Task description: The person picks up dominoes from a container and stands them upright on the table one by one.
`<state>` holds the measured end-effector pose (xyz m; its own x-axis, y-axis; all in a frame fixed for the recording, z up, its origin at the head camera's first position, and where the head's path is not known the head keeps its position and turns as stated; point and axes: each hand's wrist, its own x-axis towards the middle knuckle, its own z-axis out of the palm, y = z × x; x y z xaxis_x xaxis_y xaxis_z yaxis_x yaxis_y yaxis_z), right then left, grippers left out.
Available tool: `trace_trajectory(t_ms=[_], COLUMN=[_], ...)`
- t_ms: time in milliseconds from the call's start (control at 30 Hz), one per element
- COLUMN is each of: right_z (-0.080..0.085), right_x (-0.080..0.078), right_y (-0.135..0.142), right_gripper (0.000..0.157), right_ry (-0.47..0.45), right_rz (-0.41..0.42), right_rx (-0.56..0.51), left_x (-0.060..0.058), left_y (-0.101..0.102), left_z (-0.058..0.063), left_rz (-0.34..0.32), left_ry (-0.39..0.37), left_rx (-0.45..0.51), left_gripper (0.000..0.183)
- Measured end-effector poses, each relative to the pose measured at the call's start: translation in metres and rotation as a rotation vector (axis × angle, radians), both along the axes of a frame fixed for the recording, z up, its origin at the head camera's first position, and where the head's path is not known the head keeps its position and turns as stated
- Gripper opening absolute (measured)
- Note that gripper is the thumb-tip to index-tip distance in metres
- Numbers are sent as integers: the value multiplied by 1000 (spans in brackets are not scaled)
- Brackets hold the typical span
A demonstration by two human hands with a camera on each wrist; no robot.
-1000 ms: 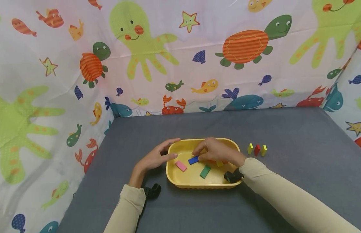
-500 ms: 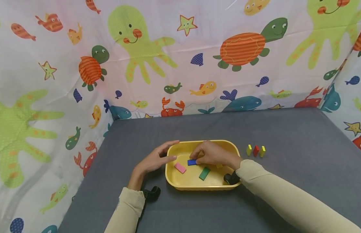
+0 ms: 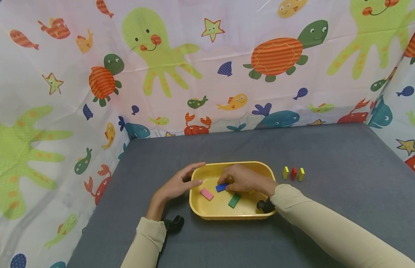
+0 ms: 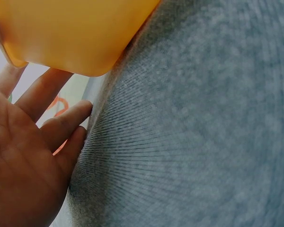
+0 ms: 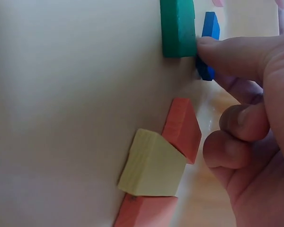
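Observation:
A yellow plastic tray (image 3: 224, 215) stands on the grey table. My left hand (image 3: 174, 187) holds its left end, thumb over the rim and fingers along the outer wall; in the left wrist view the ring and little fingers are apart from it. Inside the tray my right hand (image 3: 244, 179) pinches a flat blue block (image 3: 221, 187) between thumb and fingertips, its other fingers curled in. Near it lie a pink block (image 3: 206, 194) and a green block (image 3: 234, 200). Mostly hidden under the right hand, a yellowish block (image 5: 154, 165) sits between two red blocks (image 5: 182, 127).
Right of the tray, a red block (image 3: 293, 174) stands on end between two yellow blocks (image 3: 285, 172) in a short row. A curtain (image 3: 207, 74) printed with sea animals encloses the back and sides of the table (image 3: 328, 160).
My right hand keeps its pinch on the blue block, which has shifted slightly and turned within the tray. The left hand stays on the tray's end. The head view has tilted a little.

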<state>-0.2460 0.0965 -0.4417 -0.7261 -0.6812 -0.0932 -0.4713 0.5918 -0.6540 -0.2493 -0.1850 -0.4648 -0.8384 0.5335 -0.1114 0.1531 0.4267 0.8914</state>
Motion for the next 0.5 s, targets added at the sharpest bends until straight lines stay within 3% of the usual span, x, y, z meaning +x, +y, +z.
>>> trace_trajectory(t_ms=[267,500], right_z=[3,5], right_x=[0,0], right_y=[1,1], right_gripper=[29,30], right_ry=[75,99], right_rz=[69,94], right_rx=[126,157], left_x=[1,0], left_y=[0,0], left_z=[-1,-1], left_rz=[0,-9], left_ry=[-2,3], left_rx=[-12,-3], left_gripper=[60,59])
